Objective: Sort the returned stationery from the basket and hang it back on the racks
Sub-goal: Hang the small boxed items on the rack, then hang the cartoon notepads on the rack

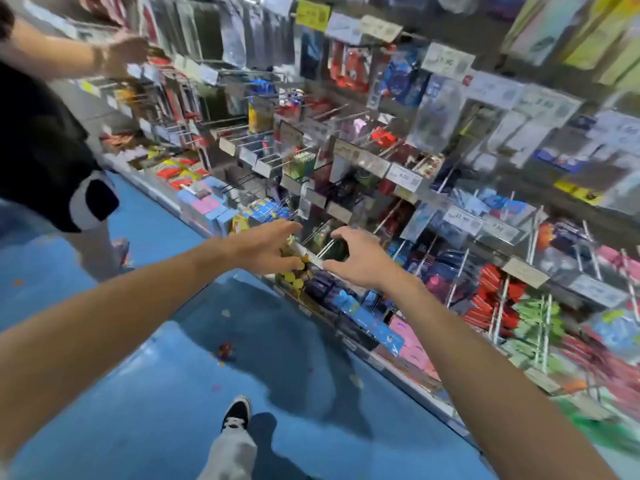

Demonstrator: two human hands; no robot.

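Note:
Both my arms reach forward to a low hook on the stationery rack (346,161). My left hand (266,249) and my right hand (360,261) together hold a small clear packet (306,255) with yellow and green contents, right at the metal hook (323,247). The left fingers pinch the packet's left side, and the right fingers curl over its top right. The frame is blurred, so I cannot tell whether the packet is on the hook. No basket is in view.
Rows of metal hooks with hanging packs and price tags (403,176) fill the wall ahead. Another person (45,140) stands at the left, reaching to a higher hook. The blue floor (156,393) has a small red item (225,349) lying on it. My shoe (237,412) is below.

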